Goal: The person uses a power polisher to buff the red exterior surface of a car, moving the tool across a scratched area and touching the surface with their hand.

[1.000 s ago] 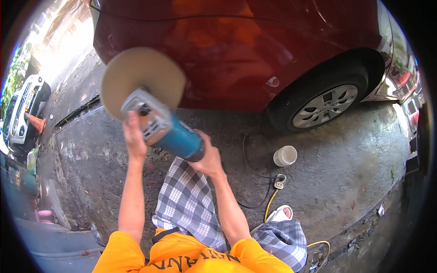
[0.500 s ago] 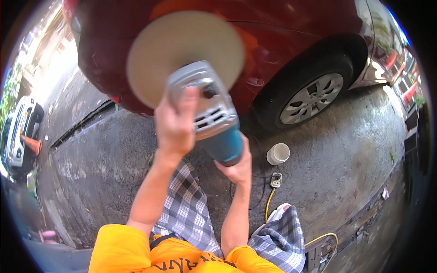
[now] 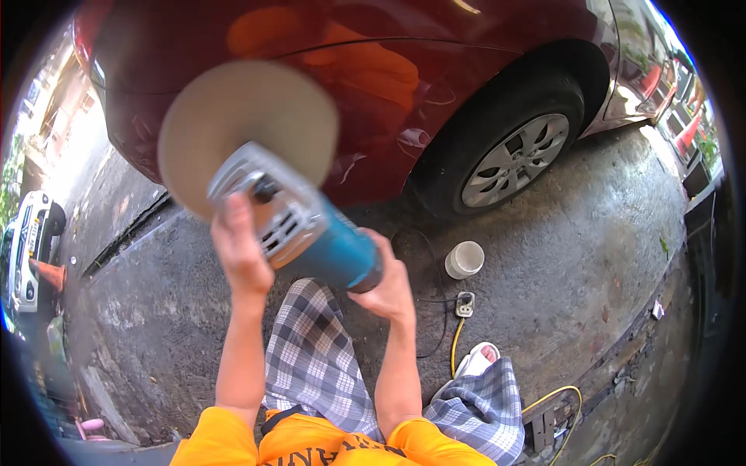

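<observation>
A red car (image 3: 373,147) is being borne by stained grey concrete (image 3: 544,256); a white tub (image 3: 465,260) is standing near its wheel (image 3: 517,161). The rotary polisher (image 3: 330,245) is being held before the bumper, its long axis slanting, its pad (image 3: 233,116) pointing up and leftward; whether paint is being touched cannot be told. Its silver head is being grasped by the left hand (image 3: 242,252), its dark rear end by the right hand (image 3: 391,286). Compared with half a second ago, the polisher is being held farther left and more aslant.
</observation>
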Demonstrator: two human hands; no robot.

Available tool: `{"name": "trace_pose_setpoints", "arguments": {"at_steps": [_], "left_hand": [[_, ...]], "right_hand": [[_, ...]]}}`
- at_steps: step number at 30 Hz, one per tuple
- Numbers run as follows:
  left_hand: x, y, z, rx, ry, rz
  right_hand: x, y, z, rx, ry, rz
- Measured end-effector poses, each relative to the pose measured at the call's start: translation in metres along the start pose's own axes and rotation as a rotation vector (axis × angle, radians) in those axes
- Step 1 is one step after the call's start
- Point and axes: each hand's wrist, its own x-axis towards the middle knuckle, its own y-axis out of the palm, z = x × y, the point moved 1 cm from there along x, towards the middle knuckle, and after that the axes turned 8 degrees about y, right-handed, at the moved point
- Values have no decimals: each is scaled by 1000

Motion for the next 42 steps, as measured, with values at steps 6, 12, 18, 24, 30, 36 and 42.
{"name": "trace_pose_setpoints", "arguments": {"at_steps": [6, 12, 18, 24, 30, 36, 42], "left_hand": [[-25, -51, 21, -57, -182, -241], [-37, 17, 7, -92, -135, 58], [-3, 148, -50, -71, -30, 309], [3, 143, -67, -47, -123, 355], [-33, 106, -35, -137, -167, 117], [-3, 160, -65, -161, -107, 289], [-13, 156, -54, -140, -119, 256]], "right_hand": [[9, 28, -2, -213, -27, 110], [-15, -46, -8, -165, 59, 19], [-46, -138, 13, 123, 41, -283], [-50, -137, 31, 138, 69, -287], [-56, -124, 13, -100, 162, -140], [-58, -159, 32, 26, 52, -305], [-58, -152, 29, 34, 85, -314]]}}
